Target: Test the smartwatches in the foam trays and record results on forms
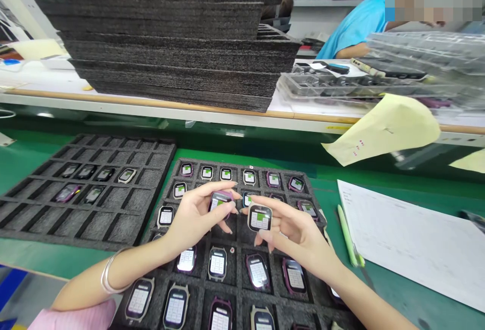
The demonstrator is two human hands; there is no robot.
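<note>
Head view: the person's two hands meet over the middle of a black foam tray [235, 162] whose cells hold rows of watch bodies with lit screens. The left hand [195, 218] pinches a purple-rimmed watch [221, 201] between thumb and fingertips. The watch sits at the tips of the fingers, ahead of the palm, with its screen tilted up toward the camera. The right hand [293, 231] grips a cream-rimmed watch [259, 218] in the same way, closed narrowly on its edges, and its screen shows a green bar above a white panel. The two watches are just beside each other, the purple one a little higher and to the left. Both are lifted clear of the cells below. A silver bracelet [108, 272] circles the left wrist.

To the left lies a second foam tray [125, 203], with only a few dark-screened watches in its upper cells. Both trays rest on a green mat [38, 163]. To the right of the hands a green pen [348, 234] lies along the edge of a white sheet [409, 239], and a yellow paper [386, 128] hangs over the bench edge behind. A tall stack of foam trays [170, 42] stands on that bench, with clear plastic trays [341, 85] beside it. Beyond them is a co-worker's blue sleeve [356, 27].
</note>
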